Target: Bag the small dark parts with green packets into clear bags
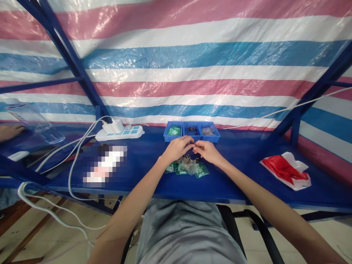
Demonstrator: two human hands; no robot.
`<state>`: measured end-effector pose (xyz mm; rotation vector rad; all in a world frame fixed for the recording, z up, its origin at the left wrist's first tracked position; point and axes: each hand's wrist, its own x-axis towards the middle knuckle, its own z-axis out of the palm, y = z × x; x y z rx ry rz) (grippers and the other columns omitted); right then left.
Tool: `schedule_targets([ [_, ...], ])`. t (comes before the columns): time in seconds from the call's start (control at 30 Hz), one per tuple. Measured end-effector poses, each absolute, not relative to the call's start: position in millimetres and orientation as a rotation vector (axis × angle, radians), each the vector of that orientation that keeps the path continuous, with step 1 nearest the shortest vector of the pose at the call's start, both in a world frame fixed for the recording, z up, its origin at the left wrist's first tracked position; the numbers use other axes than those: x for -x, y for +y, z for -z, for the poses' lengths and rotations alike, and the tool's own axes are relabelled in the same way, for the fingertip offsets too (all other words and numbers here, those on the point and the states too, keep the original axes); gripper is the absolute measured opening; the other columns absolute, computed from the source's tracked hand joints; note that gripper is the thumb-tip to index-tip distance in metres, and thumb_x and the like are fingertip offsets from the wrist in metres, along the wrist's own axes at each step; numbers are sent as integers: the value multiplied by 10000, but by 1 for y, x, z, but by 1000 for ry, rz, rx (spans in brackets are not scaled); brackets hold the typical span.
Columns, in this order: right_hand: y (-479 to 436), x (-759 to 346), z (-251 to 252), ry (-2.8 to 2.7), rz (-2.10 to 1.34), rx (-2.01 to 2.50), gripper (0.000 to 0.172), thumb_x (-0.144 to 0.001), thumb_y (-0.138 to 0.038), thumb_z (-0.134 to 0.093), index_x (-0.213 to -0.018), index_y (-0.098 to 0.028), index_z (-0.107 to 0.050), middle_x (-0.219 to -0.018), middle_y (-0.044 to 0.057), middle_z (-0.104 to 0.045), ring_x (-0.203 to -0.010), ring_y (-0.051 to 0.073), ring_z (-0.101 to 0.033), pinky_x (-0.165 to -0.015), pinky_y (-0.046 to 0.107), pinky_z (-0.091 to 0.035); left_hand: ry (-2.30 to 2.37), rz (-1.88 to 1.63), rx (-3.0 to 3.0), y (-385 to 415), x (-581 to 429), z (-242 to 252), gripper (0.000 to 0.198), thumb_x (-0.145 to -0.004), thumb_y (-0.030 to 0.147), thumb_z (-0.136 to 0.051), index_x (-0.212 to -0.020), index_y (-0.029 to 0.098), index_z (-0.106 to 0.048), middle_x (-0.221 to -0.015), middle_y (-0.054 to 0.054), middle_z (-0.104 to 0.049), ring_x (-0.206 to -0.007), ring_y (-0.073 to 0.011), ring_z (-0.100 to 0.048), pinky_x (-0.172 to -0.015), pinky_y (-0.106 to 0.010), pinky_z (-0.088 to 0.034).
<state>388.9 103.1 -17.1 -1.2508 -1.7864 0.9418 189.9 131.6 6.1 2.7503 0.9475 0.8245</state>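
Note:
My left hand [180, 147] and my right hand [206, 150] meet fingertip to fingertip above the blue table. Both have their fingers pinched together, and whatever sits between them is too small to make out. Just below, on the tabletop, lies a pile of small clear and green plastic packets [192, 168] with little metal pieces among them. Right behind my hands stand three joined blue bins: the left bin [169, 139] holds green packets, the middle bin [191, 124] small dark parts, the right bin [213, 139] clear packets.
A white power strip [121, 135] with plugged-in chargers and trailing white cables [73, 172] is at the left. Farther left are a clear bottle [41, 123] and another person's hand [11, 132]. A red and white package [287, 170] lies at the right. Blue metal posts [71, 55] frame the table.

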Motion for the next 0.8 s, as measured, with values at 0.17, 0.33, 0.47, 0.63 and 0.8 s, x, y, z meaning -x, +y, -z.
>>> schedule_targets([
  [0.17, 103, -388, 17, -1727, -992, 1245, 121, -869, -295, -580, -885, -183, -625, -809, 59, -730, -760, 196, -707, -485, 215, -449, 923, -866, -2758, 131, -191, -6, 241, -1048, 327, -441, -1073, 198, -643, -1034, -56, -670, -871, -171, -641, -763, -274, -465],
  [0.33, 104, -388, 16, -1683, -983, 1219, 195, -857, -381, -618, -832, -188, -627, -753, 52, -702, -684, 184, -668, -486, 231, -426, 873, -919, -2758, 134, -191, -3, 238, -1046, 278, -426, -1096, 197, -644, -1066, -62, -682, -937, -183, -658, -799, -288, -488],
  [0.47, 103, -389, 14, -1665, -969, 1196, 266, -852, -454, -638, -802, -192, -632, -716, 45, -682, -650, 180, -643, -498, 247, -421, 875, -923, -2757, 133, -190, -3, 181, -1002, 237, -498, -1107, 196, -640, -1043, -56, -683, -894, -177, -657, -745, -275, -483],
  [0.63, 104, -389, 14, -1636, -891, 1160, 306, -804, -492, -708, -824, -198, -623, -670, 9, -642, -594, 162, -601, -507, 254, -415, 905, -903, -2768, 133, -190, -2, 150, -987, 249, -526, -1078, 197, -633, -1003, -41, -675, -841, -166, -644, -721, -264, -468],
  [0.8, 103, -389, 11, -1605, -857, 1115, 333, -776, -500, -738, -855, -196, -628, -707, 13, -658, -606, 161, -603, -509, 250, -416, 912, -872, -2801, 132, -192, -1, 178, -1006, 294, -496, -1039, 190, -637, -985, -48, -672, -823, -168, -637, -716, -268, -456],
])
